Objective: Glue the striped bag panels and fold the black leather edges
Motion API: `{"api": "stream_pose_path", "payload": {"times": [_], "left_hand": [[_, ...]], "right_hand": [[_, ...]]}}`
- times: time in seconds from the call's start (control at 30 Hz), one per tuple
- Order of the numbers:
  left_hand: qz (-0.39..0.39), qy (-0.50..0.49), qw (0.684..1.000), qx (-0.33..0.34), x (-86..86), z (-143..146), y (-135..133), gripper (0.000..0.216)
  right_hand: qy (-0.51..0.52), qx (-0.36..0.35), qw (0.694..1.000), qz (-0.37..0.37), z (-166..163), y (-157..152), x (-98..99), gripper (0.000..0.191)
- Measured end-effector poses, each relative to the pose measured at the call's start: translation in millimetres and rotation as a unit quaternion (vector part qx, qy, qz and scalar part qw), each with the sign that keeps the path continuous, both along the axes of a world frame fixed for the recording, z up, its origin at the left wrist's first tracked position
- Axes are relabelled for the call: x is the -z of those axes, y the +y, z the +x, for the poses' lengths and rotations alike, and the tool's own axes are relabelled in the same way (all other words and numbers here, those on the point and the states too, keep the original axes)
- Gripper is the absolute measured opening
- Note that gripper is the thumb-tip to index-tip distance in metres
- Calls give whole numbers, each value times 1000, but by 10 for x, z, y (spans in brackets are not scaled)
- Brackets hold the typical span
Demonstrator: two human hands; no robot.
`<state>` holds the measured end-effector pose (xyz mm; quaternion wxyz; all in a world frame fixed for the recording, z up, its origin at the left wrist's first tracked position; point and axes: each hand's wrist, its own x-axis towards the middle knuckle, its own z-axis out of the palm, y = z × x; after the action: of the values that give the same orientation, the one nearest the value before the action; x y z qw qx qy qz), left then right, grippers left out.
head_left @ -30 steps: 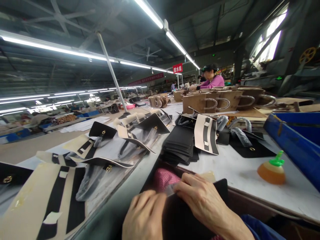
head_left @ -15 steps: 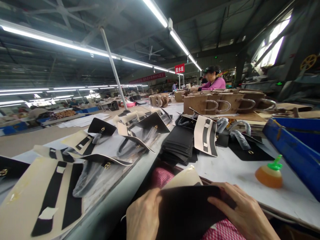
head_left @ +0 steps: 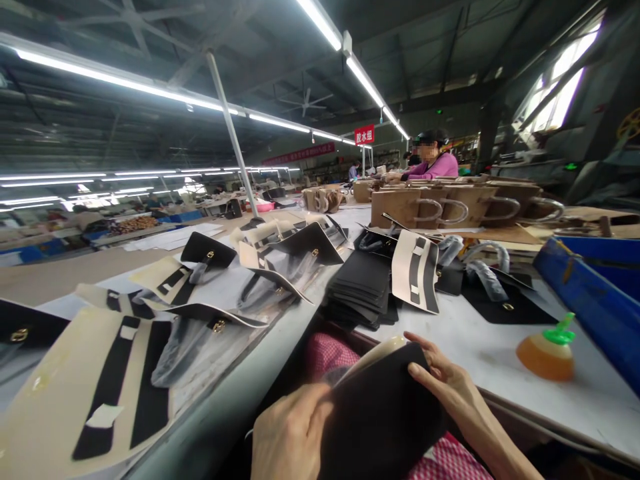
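A black bag panel (head_left: pixel 377 413) is held low in front of me, over a red-checked cloth on my lap. My left hand (head_left: pixel 293 430) is closed on its left edge, the fingertips partly hidden. My right hand (head_left: pixel 443 377) pinches the upper right corner, thumb on the black face and fingers behind. A cream piece (head_left: pixel 383 350) with a shiny patch shows behind the panel's top edge. Just beyond my hands lies a stack of black panels (head_left: pixel 357 290), with a cream and black bag piece (head_left: pixel 415 270) leaning beside it.
Cream and black bag pieces (head_left: pixel 120 373) with plastic-wrapped handles cover the left table. On the right stand a glue bottle (head_left: pixel 547 353) with a green cap and a blue crate (head_left: pixel 590 300). Farther back, a person in purple (head_left: pixel 437 165) works behind brown bags (head_left: pixel 450 207).
My right hand has risen and moved left with the panel's corner, so the panel now tilts up to the right. The left hand stays on the left edge. The view shifts slightly.
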<state>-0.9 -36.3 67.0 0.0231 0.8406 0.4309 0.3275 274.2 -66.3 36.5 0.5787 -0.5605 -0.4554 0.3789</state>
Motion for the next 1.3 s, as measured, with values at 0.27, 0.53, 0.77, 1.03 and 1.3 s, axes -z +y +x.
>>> {"api": "stream_pose_path", "payload": {"times": [0.27,0.53,0.77,1.03,1.3], "left_hand": [[4,-41,998,36,-40,-103,29,23],[-42,-122,989,68,-345,-144,-73,27],[-167,-198,957,133,-504,-40,-125,21],[-270,-260,919,123,-633,-5,-148,18],[-281,-264,911,146,-561,33,-119,21]], "right_hand": [[66,-43,997,-17,-10,-38,45,43],[31,87,996,10,63,-141,-203,40],[83,130,988,10,154,-163,-367,29],[74,122,990,7,86,-204,-439,33],[83,67,994,26,22,-206,-506,35]]}}
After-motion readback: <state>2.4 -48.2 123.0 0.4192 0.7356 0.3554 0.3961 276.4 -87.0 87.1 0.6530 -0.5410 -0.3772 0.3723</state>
